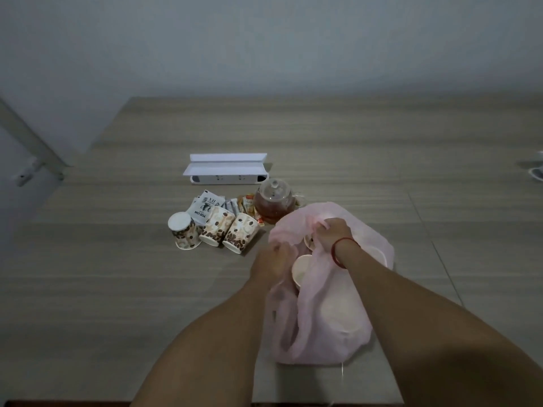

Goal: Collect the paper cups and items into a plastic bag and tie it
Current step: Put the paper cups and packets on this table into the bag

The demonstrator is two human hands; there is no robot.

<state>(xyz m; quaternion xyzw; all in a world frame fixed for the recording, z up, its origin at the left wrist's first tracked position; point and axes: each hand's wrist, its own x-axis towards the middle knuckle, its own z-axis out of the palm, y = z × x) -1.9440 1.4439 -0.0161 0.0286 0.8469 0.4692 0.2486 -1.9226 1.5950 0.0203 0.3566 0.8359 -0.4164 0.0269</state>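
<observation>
A pink plastic bag (332,327) lies on the table in front of me, its mouth open toward the far side. My left hand (271,261) grips the bag's left rim. My right hand (333,232) pinches the far rim and wears a red string on the wrist. Paper cups show inside the bag, one with its white mouth (301,271) facing me. Three coffee-bean-print paper cups (213,230) sit to the left on the table, one upside down. Behind them lie tea sachets (205,208) and small packets (248,204).
A glass teapot with dark tea (274,201) stands just beyond the bag. A white power strip with an open white box (226,170) lies further back. The wooden table (117,289) runs wide to the left. A white object (537,171) sits at the right edge.
</observation>
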